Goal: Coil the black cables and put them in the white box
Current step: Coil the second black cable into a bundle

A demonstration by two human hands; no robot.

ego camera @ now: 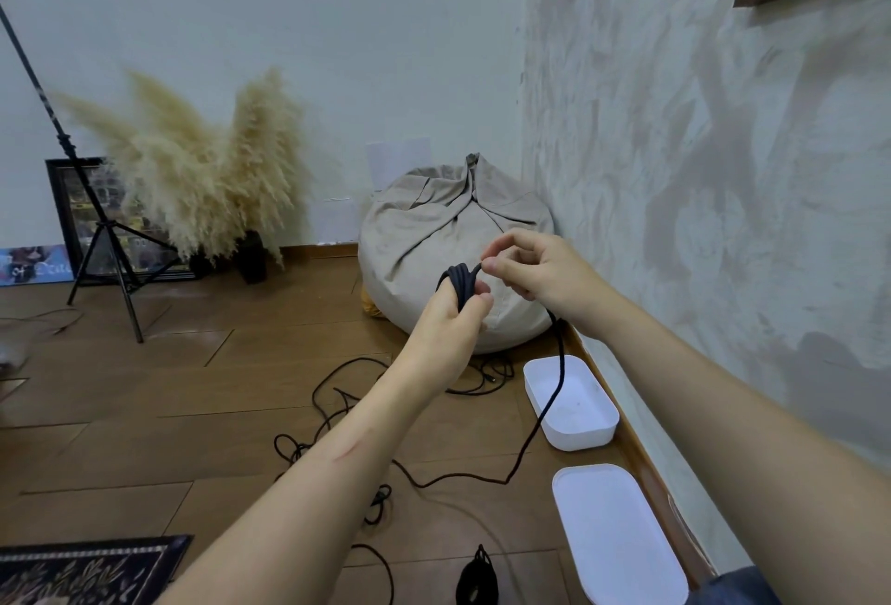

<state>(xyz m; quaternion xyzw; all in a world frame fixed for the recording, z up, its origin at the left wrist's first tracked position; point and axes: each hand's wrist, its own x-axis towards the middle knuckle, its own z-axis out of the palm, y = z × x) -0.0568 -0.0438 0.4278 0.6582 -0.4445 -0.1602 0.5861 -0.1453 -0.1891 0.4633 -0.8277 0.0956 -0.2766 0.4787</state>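
Two grips: both yours, closed on one black cable (558,365)
left grip (451,317): clasps your coiled loops
right grip (537,274): pinches the strand
white box (586,441): on floor

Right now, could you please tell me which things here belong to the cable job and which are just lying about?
Job:
left hand holding the part-wound cable
right hand pinching it
loose cables on the floor
white box
white lid

Lying about:
beanbag
pampas grass
tripod
rug

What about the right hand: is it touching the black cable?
Touching. The head view shows the right hand pinching the black cable between thumb and forefinger.
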